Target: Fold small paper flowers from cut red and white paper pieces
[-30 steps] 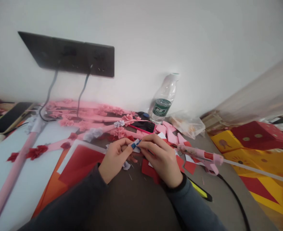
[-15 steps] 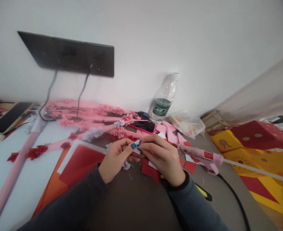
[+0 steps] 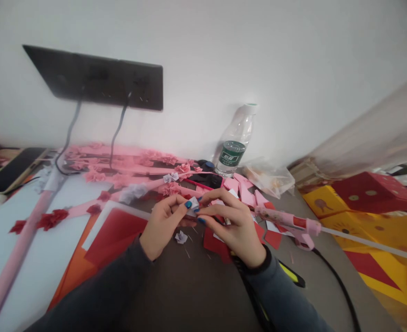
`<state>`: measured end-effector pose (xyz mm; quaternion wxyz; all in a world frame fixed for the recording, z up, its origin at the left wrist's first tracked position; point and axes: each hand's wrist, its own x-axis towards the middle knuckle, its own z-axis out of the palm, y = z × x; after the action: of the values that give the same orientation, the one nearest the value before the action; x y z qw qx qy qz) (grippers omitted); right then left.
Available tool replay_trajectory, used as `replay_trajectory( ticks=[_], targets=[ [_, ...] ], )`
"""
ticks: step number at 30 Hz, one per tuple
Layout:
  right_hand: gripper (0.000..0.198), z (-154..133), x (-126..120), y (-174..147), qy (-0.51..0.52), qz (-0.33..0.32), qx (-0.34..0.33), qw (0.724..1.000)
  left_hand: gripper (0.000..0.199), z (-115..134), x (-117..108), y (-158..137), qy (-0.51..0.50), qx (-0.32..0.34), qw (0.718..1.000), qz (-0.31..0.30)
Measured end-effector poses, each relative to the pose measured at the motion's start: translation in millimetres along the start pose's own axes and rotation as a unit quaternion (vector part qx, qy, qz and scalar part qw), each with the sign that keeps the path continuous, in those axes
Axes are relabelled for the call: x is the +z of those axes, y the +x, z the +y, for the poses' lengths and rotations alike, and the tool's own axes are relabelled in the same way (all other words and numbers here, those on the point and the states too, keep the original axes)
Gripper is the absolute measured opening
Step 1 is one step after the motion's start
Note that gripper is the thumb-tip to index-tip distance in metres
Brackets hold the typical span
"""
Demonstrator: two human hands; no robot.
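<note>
1. My left hand [image 3: 164, 226]: fingers are pinching folded white paper [image 3: 194, 204] above the desk [image 3: 186, 290], presumably steadying it.
2. Right hand [image 3: 240, 226]: fingers are curving at its edge; grip, I cannot tell.
3. Pink glue gun [image 3: 276, 219]: lying rightward, seemingly for reach.

The folded paper [image 3: 194, 203] is whitish, the nails [image 3: 188, 204] blue, the glue gun [image 3: 276, 217] pink, the box [image 3: 373, 190] pale-dotted red.
</note>
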<state>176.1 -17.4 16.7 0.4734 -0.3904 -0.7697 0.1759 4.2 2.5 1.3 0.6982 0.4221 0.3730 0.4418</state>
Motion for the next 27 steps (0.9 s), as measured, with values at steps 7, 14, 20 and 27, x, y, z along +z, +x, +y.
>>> replay_trajectory(
  ticks=[7,14,20,27],
  targets=[
    [0.011,3,10,-2,0.095,0.041,0.161,0.982,0.032,0,-1,-3,0.091,0.051,0.995,-0.007],
    [0.007,5,12,-1,0.102,-0.015,0.181,0.978,0.029,-3,-1,-4,0.084,0.038,0.995,-0.03],
    [0.008,2,9,1,0.083,-0.026,0.157,0.984,0.036,-1,2,-6,0.043,0.016,0.998,-0.038],
    [0.006,5,11,-1,0.109,-0.034,0.187,0.976,0.032,-5,-1,-5,0.095,0.055,0.993,-0.04]
  ],
)
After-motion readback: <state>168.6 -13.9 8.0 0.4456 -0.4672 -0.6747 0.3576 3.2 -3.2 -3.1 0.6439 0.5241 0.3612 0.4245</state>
